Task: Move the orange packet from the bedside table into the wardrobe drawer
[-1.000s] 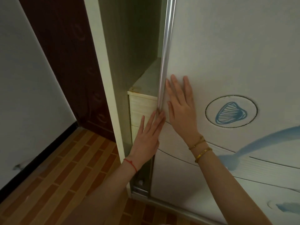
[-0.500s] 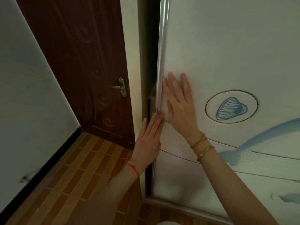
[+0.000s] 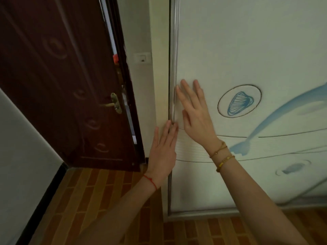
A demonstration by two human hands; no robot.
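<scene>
The sliding wardrobe door (image 3: 247, 59) is now pushed fully shut; the gap seen a second ago is gone. Left hand (image 3: 163, 152) and right hand (image 3: 194, 117) are laid flat, fingers spread, empty. Orange packet and drawer are hidden, presumably inside; task is judged nearly done.

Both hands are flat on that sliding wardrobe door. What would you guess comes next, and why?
Probably lifting both hands away. The wardrobe door looks shut against the frame, no gap showing, and the left hand and right hand hold nothing.
</scene>
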